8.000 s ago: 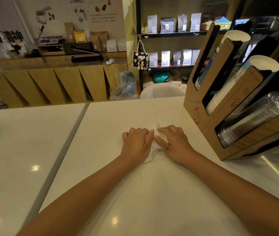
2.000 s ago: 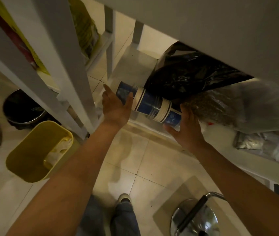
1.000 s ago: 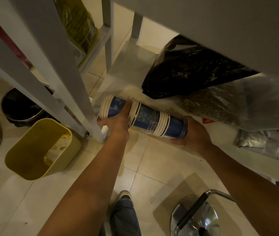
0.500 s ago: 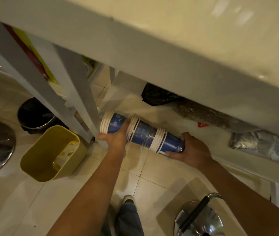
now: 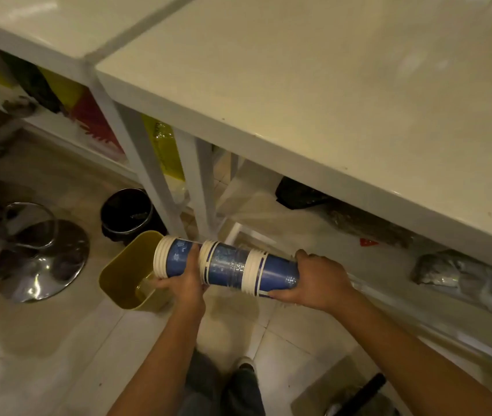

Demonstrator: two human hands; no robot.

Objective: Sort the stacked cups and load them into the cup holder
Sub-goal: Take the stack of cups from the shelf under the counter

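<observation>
A stack of blue paper cups with white rims (image 5: 226,267) lies sideways between my hands, wrapped in clear film, below the white counter's edge (image 5: 268,136). My left hand (image 5: 186,283) grips the stack near its left end, thumb over the top. My right hand (image 5: 318,279) holds the right end. The stack hangs in the air above the tiled floor, in front of the lower shelf (image 5: 283,223). The cup holder is out of view.
A yellow bin (image 5: 124,273) and a black bin (image 5: 127,213) stand on the floor at left. A chrome stool base (image 5: 39,259) lies further left. Dark and clear bags (image 5: 301,195) sit on the lower shelf. White table legs (image 5: 148,175) stand behind the cups.
Both hands have pulled the cup stack out from the lower shelf and lifted it. My view has risen, so the countertop now fills the upper right.
</observation>
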